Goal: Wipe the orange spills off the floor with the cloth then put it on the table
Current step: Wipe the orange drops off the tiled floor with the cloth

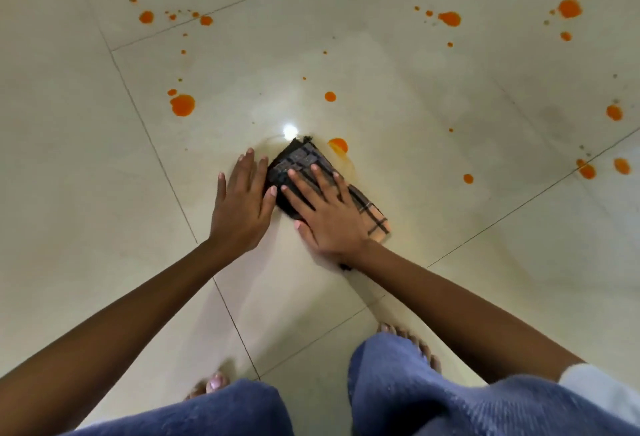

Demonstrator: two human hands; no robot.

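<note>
Cream tiled floor (104, 158) dotted with orange spills (183, 104). The right hand (325, 214) presses flat, fingers spread, on the checked cloth (372, 212); the left hand (242, 203) lies flat just beside it, fingertips touching its edge.

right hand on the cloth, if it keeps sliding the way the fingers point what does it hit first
The right hand points up and left across the cloth. Past the cloth's far corner comes bare floor with a bright glare spot; no orange drop looks directly in line.
</note>
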